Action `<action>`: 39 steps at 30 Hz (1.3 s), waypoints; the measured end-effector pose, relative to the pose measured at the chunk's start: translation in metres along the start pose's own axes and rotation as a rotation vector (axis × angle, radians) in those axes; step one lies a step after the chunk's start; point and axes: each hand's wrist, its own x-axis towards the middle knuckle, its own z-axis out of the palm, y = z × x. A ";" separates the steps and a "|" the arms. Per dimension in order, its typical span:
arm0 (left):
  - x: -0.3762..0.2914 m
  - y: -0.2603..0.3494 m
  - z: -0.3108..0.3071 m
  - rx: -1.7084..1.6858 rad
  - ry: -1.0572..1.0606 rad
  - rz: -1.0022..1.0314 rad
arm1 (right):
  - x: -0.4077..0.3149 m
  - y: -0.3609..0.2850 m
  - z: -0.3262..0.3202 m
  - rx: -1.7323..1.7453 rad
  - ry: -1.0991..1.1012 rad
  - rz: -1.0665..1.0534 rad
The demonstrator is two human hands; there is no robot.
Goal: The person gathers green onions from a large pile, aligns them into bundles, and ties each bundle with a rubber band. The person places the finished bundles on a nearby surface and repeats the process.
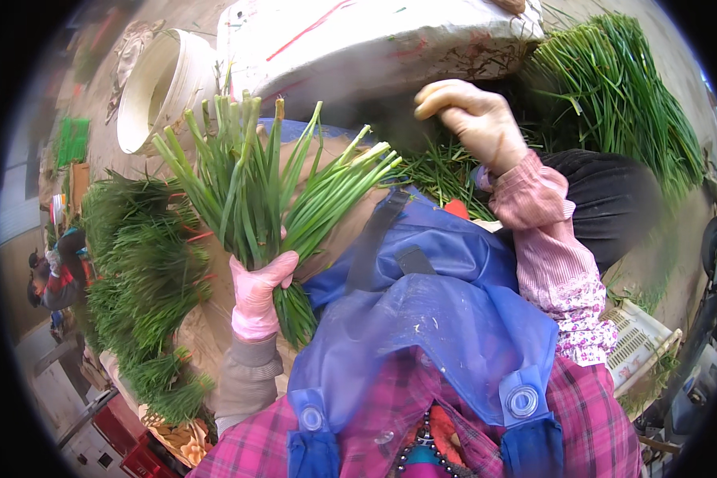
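My left hand (262, 293), in a thin pink glove, grips a bunch of long green leafy stalks (269, 191), like garlic chives. Their pale cut ends fan out away from me, and leaf tips hang below the fist. To the right, my right hand (475, 116) is raised in a pale glove, its fingers curled inward and nothing seen in them. Beneath it, loose green leaves (448, 170) lie beside my leg. A blue waterproof apron (418, 310) covers my front and lap, with a brown cloth-like cover (352, 224) over part of it.
Tied green bundles (143, 269) are stacked at the left. A large pile of stalks (621, 95) stands at the upper right. Ahead are a white foam block (364, 42) and a tipped white bucket (161, 89). A white plastic crate (642, 343) sits right; another person (60, 272) is far left.
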 end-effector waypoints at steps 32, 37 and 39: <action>0.001 -0.005 0.003 0.111 -0.147 -0.014 | -0.004 -0.015 0.053 -0.387 -0.240 -0.163; 0.005 -0.010 -0.007 -0.095 -0.226 -0.042 | -0.002 -0.009 -0.013 0.841 -0.214 0.105; 0.009 -0.011 -0.009 -0.244 -0.312 -0.084 | 0.001 -0.008 -0.039 1.149 -0.428 -0.266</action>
